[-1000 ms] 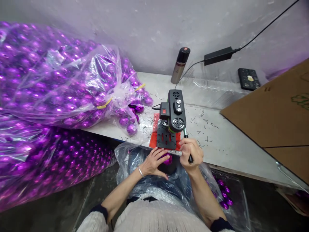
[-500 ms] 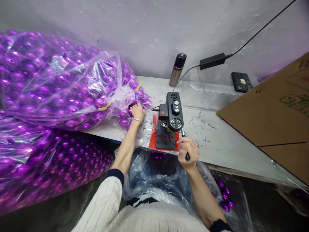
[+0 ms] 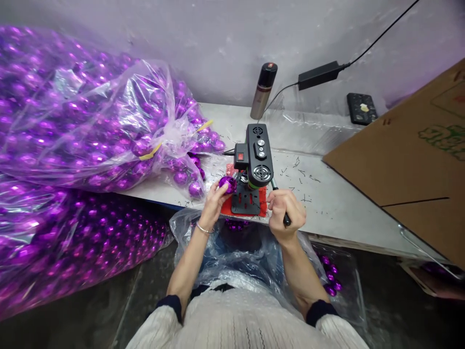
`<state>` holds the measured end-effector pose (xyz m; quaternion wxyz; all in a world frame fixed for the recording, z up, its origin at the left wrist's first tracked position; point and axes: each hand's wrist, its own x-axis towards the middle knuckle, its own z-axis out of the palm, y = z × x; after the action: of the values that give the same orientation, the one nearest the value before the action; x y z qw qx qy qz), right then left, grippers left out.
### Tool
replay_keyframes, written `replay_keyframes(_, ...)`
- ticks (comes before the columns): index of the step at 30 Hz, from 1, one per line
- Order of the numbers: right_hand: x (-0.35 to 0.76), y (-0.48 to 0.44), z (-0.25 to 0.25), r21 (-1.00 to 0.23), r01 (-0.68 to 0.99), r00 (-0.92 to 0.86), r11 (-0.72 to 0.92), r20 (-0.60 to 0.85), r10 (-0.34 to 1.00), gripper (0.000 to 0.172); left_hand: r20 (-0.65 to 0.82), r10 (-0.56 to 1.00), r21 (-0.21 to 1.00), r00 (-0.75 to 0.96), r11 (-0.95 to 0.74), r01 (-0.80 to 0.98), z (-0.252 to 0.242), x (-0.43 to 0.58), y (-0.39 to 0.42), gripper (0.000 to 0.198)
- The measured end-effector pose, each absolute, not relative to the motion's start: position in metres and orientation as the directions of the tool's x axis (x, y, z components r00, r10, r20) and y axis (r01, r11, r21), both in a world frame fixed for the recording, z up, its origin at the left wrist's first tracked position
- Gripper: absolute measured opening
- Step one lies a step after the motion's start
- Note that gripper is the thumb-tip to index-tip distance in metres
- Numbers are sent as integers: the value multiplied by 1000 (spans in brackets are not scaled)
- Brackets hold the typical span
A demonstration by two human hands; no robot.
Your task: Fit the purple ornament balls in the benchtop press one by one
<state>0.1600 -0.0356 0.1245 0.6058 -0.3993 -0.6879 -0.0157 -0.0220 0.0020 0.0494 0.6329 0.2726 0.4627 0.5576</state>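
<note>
A shiny purple ball [image 3: 227, 184] is pinched in the fingers of my left hand [image 3: 214, 201], just left of a small black bench press [image 3: 260, 155]. The press has a red switch on its side box and a slotted black base plate [image 3: 245, 202] over a red sheet [image 3: 263, 201]. My right hand [image 3: 287, 213] is wrapped round the black-gripped lever [image 3: 286, 220] at the press's right side. Several more purple balls [image 3: 196, 189] lie on the table left of my left hand, by the mouth of a tied clear bag.
Big clear bags of purple balls [image 3: 90, 131] fill the left. Behind the press stand a spray can [image 3: 264, 91] and a power adapter [image 3: 319, 75]. A black box-like device [image 3: 362, 108] and a cardboard box [image 3: 410, 169] are at right. Black scraps litter the table [image 3: 319, 208].
My left hand has come from the loose balls by the bag toward the press and now holds one purple ball. My right hand stays on the lever. The view has shifted slightly.
</note>
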Motion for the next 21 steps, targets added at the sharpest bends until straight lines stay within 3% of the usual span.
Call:
replay_keyframes(4, 160, -35, 133, -471, 572, 40, 672, 834, 551, 29, -301, 946, 895, -124, 235, -378, 24, 0, -2, 58)
replay_keyframes(10, 161, -35, 130, -435, 570, 9, 697, 852, 524, 28, -18, 992, 1000, -125, 18, 4, 9, 11, 0, 56)
replay_keyframes(16, 162, -36, 128, -419, 583, -9, 696, 854, 521, 27, 176, 977, 903, -122, -111, 415, -2, 16, -4, 55)
replay_keyframes(21, 163, -38, 126, -420, 586, -22, 693, 847, 532, 26, 289, 957, 834, -2, -250, 492, -12, 10, -2, 66)
